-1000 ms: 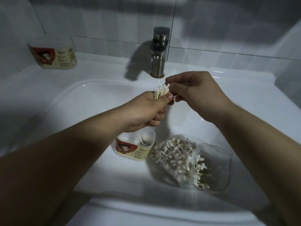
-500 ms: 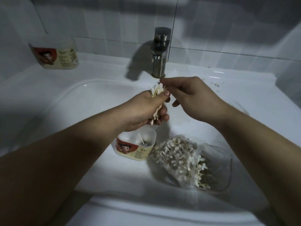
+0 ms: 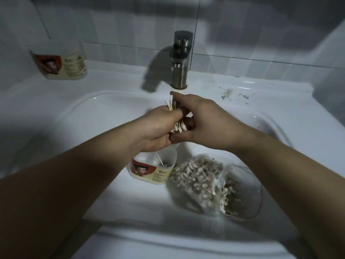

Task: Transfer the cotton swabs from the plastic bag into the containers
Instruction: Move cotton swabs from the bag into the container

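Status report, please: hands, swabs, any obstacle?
Both busy: left hand grips swab bundle, right hand pinches it too. Bundle over open container, not yet in. Beside it, plastic bag holds many swabs. Nothing in the way.

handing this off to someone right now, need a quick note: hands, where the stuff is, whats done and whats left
Left hand grips a bundle of swabs above the sink; right hand pinches the same bundle, index finger on top, thumb beneath.
Open container stands in the basin below the hands, only a swab or two inside. Plastic bag lies just right of it, mostly full. Second container sits on the counter, back left; contents cannot be told.
Done: almost nothing. Left: drop this bundle in, then the rest of the bag.
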A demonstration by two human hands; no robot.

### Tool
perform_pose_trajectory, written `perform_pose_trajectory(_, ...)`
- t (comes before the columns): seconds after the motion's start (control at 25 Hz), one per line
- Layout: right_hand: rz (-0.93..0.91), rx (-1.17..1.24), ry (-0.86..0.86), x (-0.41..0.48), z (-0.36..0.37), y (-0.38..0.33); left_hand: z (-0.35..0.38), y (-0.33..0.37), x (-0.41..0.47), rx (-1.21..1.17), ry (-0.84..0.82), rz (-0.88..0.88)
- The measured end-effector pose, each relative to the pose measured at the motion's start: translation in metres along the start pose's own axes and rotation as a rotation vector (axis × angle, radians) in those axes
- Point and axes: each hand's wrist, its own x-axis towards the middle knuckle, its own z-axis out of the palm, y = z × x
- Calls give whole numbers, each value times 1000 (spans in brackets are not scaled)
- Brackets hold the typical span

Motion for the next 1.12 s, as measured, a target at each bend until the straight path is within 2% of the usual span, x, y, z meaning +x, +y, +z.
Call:
perform_pose_trajectory(0.08,2,20,24,1,-1,-2,-1,-1,1,23,12,-4)
perform_pose_trajectory(0.2,-28,87,-31,-2,-2,0,-2,-4,2,92,9,-6)
perform_pose_trajectory(0.36,-9,5,-15,-1,-3,-4,0,-4,-1,135,-16,-32)
perform_pose_trajectory(0.6,-121,27,32,1,3,-4,1,0,-4,16,-7,-54)
perform_pose_trajectory(0.84,-44,60,49,-1,-3,-8,-1,0,0,16,34,-67)
perform_pose_trajectory(1.0,81,202,179,-3,-16,-4,-4,-4,4,209,61,-40)
perform_pose_trajectory(1.12,240,175,272,-2,-25,-2,-3,-10,3,500,-84,29)
